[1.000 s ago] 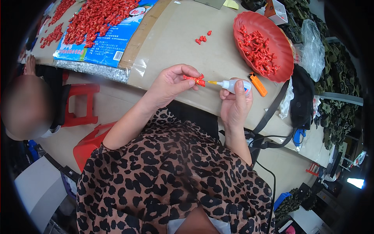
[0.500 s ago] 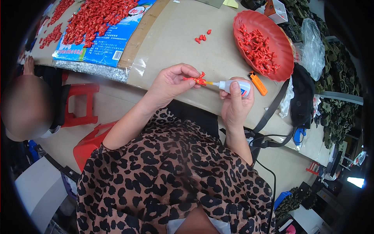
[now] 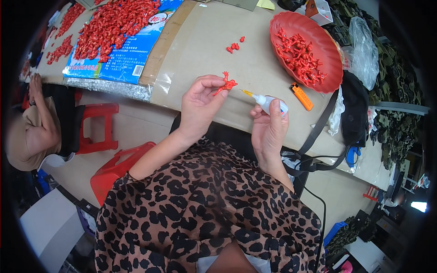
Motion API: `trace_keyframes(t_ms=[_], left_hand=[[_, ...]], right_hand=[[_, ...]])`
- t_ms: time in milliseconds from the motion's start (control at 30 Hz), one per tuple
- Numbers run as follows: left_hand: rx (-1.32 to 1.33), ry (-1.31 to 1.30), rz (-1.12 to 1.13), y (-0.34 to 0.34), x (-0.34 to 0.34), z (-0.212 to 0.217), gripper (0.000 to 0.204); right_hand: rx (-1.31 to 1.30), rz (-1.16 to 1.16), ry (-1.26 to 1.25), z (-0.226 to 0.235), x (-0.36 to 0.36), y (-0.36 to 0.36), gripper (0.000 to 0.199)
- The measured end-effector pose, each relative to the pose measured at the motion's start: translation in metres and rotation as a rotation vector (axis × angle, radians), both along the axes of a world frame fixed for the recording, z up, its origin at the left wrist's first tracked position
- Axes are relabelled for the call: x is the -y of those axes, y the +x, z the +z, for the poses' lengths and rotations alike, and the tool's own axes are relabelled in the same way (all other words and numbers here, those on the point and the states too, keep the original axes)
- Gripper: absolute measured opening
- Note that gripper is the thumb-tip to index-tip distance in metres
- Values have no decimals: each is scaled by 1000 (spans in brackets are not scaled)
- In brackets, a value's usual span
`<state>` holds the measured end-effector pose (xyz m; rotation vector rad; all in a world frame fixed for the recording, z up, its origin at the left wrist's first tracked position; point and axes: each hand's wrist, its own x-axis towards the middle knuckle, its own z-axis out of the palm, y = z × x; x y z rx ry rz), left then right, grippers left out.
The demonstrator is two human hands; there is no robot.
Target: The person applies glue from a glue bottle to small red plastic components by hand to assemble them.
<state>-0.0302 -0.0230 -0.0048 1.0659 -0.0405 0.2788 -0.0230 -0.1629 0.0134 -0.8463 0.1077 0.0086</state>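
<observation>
Between the thumb and fingers of my left hand [image 3: 200, 102] is a small glossy red figurine [image 3: 226, 85] with limbs sticking out, held above the table's near edge. My right hand [image 3: 269, 132] grips a small white glue bottle [image 3: 269, 104], tilted so its thin yellowish nozzle [image 3: 246, 92] points left at the figurine. A short gap separates the nozzle tip from the figurine. Beyond my hands, several tiny red pieces [image 3: 234, 46] lie on the tabletop [image 3: 195, 50]. An orange lighter [image 3: 301, 97] rests to the right of the bottle.
A red scalloped bowl [image 3: 334, 68] holds many red figurines. More red pieces [image 3: 114, 27] are heaped on a blue printed sheet [image 3: 114, 70] at far left. A black bag [image 3: 354, 113] with straps hangs at the right edge. Red stools [image 3: 98, 127] and another person [image 3: 41, 123] are at left.
The nozzle has drawn away from the figurine, which it touched before. The figurine is now turned more upright in my left hand. The bottle has shifted slightly left and down.
</observation>
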Motion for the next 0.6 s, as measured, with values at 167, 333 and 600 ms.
trace_keyframes(t_ms=[167, 333, 600], left_hand=[[73, 77, 144, -1, 10, -1, 21], [73, 68, 146, -1, 12, -3, 21], [60, 49, 128, 1, 10, -5, 22]], right_hand=[[49, 15, -23, -2, -4, -2, 17], [179, -38, -178, -5, -7, -7, 19], [220, -59, -247, -7, -11, -6, 21]])
